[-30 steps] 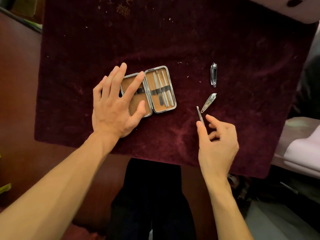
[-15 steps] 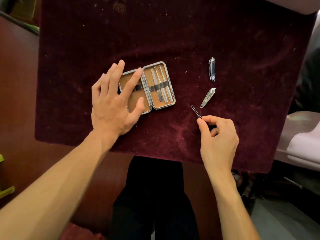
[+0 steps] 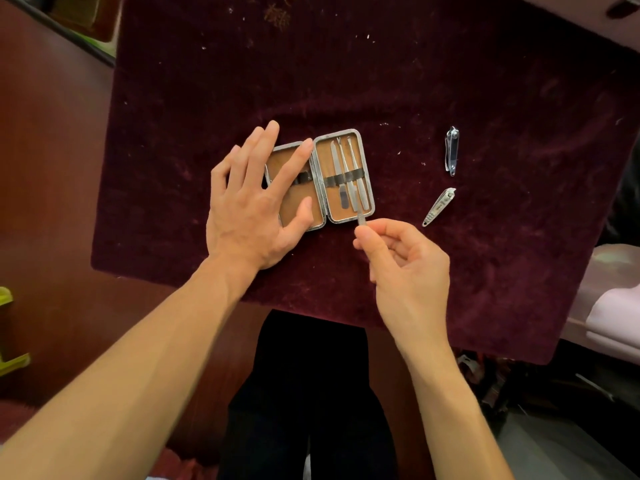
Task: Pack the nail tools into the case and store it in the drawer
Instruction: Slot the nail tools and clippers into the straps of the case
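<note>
An open metal-rimmed case (image 3: 367, 157) with a tan lining lies on the dark red cloth. Three slim steel tools (image 3: 348, 161) sit under the black strap in its right half. My left hand (image 3: 252, 202) lies flat on the left half, fingers spread, holding the case down. My right hand (image 3: 405, 268) pinches a thin metal nail file (image 3: 361, 218) between thumb and forefinger, its tip over the lower rim of the right half. Two nail clippers lie loose to the right: a dark one (image 3: 451, 151) and a silver one (image 3: 439, 206) below it.
The dark red velvet cloth (image 3: 519, 237) covers a brown wooden table (image 3: 52, 202). A pale pink object (image 3: 613, 317) lies beyond the cloth's right edge. A yellow-green item (image 3: 7, 327) shows at the left edge. My dark-clothed legs are below the table's front edge.
My right hand has carried the thin file leftwards from the open cloth to the right half of the case. My left hand has stayed on the left half.
</note>
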A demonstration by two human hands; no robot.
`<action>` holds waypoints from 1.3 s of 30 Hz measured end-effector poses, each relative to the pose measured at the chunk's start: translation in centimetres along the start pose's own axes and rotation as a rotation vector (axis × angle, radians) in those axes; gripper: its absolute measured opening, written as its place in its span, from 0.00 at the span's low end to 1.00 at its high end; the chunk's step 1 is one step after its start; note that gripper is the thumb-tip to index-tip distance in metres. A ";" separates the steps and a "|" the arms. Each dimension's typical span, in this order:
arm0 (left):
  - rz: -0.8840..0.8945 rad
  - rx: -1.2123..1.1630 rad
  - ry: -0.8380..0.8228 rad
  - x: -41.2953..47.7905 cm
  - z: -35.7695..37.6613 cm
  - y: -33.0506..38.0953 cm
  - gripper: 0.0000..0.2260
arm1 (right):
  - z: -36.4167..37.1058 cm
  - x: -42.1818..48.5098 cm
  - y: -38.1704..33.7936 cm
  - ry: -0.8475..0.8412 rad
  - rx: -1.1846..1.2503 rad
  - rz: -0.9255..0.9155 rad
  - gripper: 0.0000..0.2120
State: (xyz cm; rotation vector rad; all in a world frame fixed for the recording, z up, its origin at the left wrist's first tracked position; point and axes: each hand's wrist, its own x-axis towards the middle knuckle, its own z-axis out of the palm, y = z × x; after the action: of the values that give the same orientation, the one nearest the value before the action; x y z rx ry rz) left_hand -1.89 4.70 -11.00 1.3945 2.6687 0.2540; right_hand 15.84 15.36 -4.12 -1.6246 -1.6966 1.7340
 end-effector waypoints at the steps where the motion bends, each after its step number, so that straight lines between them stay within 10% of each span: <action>1: 0.000 0.003 -0.001 0.0 0.0 0.0 0.30 | 0.5 0.1 0.1 -0.012 0.005 0.012 0.01; 39: -0.007 -0.005 0.035 0.0 0.5 0.1 0.30 | 3.1 1.7 -0.2 0.029 -0.567 -0.422 0.13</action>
State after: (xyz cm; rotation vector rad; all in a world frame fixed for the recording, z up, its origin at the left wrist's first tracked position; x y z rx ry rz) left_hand -1.69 4.76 -11.49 1.3918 2.6984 0.2860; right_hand 12.71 14.96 -5.69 -1.3117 -2.4463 1.0846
